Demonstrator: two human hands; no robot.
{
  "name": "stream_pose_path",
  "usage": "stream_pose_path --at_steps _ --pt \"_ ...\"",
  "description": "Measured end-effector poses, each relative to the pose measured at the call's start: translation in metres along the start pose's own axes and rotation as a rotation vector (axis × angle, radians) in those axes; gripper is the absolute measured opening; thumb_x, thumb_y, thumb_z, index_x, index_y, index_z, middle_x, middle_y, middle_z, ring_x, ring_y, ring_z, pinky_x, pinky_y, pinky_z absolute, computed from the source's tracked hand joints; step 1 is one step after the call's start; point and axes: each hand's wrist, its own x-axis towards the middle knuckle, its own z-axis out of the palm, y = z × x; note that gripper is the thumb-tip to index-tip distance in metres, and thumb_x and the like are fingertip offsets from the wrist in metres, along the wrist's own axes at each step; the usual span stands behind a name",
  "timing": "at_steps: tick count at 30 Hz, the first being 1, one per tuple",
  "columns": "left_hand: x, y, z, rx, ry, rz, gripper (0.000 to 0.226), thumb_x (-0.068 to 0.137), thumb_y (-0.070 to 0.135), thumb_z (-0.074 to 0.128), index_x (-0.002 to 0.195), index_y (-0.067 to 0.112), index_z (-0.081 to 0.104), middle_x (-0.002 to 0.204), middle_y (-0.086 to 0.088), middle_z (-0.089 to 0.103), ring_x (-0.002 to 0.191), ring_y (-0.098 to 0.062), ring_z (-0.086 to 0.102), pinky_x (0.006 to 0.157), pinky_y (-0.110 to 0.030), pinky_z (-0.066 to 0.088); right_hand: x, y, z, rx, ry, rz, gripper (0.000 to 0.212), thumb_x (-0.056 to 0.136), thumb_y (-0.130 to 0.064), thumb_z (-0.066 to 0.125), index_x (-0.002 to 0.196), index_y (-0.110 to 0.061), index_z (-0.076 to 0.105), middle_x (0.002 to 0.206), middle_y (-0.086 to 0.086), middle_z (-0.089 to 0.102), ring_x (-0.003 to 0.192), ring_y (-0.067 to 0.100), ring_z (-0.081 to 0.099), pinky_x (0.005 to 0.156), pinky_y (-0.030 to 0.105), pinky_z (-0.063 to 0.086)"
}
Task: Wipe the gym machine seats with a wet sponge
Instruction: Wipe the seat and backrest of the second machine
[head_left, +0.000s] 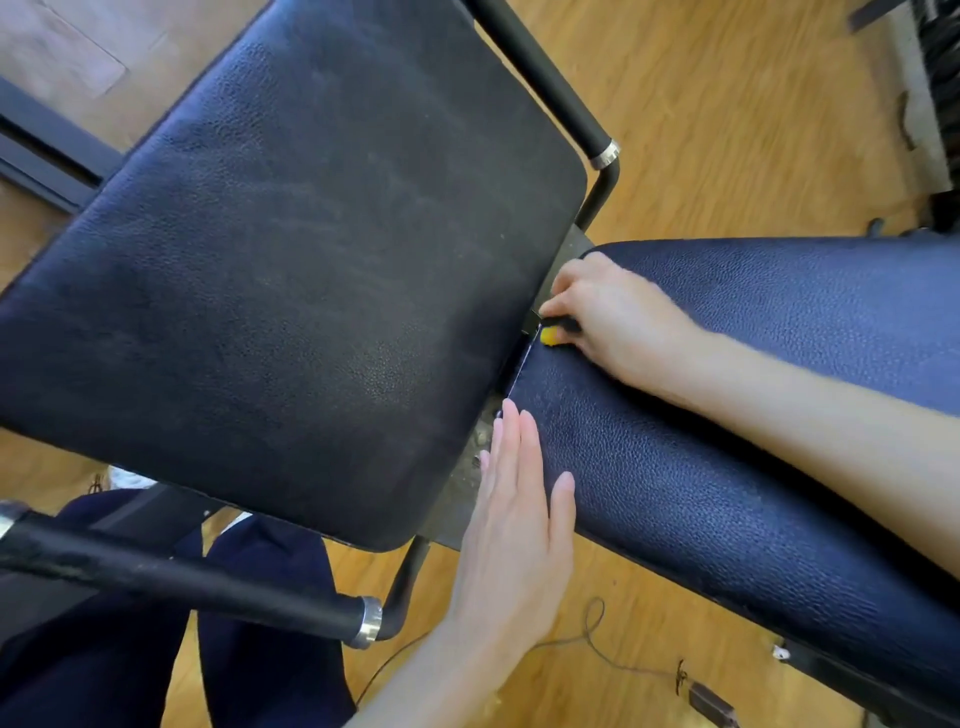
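A wide dark leather seat pad (291, 270) fills the left and centre of the view. A dark blue back pad (753, 493) stretches off to the right. My right hand (618, 322) grips a yellow sponge (549, 335) at the near end of the blue pad, right by the gap between the two pads; only a small yellow corner shows under the fingers. My left hand (519, 525) rests flat, fingers straight, on the lower edge of the blue pad.
Black padded handles with chrome ends stand at the upper right (550, 88) and lower left (208, 582) of the seat. A thin cable (597, 639) lies on the wooden floor (727, 130). My dark trouser legs (260, 649) are at the bottom left.
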Motion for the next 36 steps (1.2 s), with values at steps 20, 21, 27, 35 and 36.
stream_pose_path --at_steps 20,21,27,35,36 --pt "0.031 -0.080 -0.076 0.912 0.140 0.362 0.058 0.102 0.029 0.027 0.153 0.003 0.032 0.164 -0.016 0.018 0.151 -0.032 0.016 0.121 -0.040 0.006 -0.010 -0.040 0.016 0.174 -0.171 -0.241 0.033 0.088 -0.035 0.068 0.119 -0.023 0.068 0.114 -0.001 0.052 0.109 0.015 0.042 0.088 0.040 0.047" --pt "0.031 -0.080 -0.076 0.929 0.143 0.368 0.058 0.102 0.029 0.027 0.153 0.002 0.032 0.164 -0.017 0.019 0.151 -0.032 0.017 0.121 -0.041 0.007 -0.009 -0.052 0.021 0.140 -0.197 -0.278 0.034 0.090 -0.034 0.066 0.121 -0.022 0.067 0.113 0.001 0.049 0.110 0.019 0.043 0.086 0.041 0.047" --pt "0.033 -0.082 -0.074 0.981 0.169 0.373 0.059 0.101 0.028 0.026 0.153 0.002 0.031 0.163 -0.018 0.020 0.150 -0.033 0.017 0.120 -0.042 0.008 -0.015 -0.006 -0.014 0.201 -0.199 -0.120 0.032 0.081 -0.037 0.075 0.110 -0.025 0.073 0.108 -0.002 0.054 0.109 0.017 0.046 0.089 0.041 0.045" --pt "0.032 -0.081 -0.076 1.033 0.155 0.363 0.059 0.100 0.026 0.029 0.155 0.002 0.027 0.163 -0.020 0.016 0.150 -0.036 0.019 0.121 -0.044 0.010 -0.040 -0.056 -0.007 0.116 -0.399 -0.365 0.032 0.087 -0.035 0.069 0.117 -0.026 0.068 0.111 -0.003 0.050 0.113 0.015 0.042 0.086 0.034 0.046" --pt "0.032 -0.081 -0.075 1.045 0.151 0.362 0.061 0.099 0.027 0.030 0.155 0.002 0.027 0.163 -0.021 0.016 0.150 -0.037 0.020 0.121 -0.044 0.010 -0.042 -0.047 -0.013 0.130 -0.391 -0.329 0.032 0.085 -0.037 0.070 0.115 -0.027 0.069 0.110 -0.004 0.050 0.111 0.015 0.043 0.087 0.035 0.046"
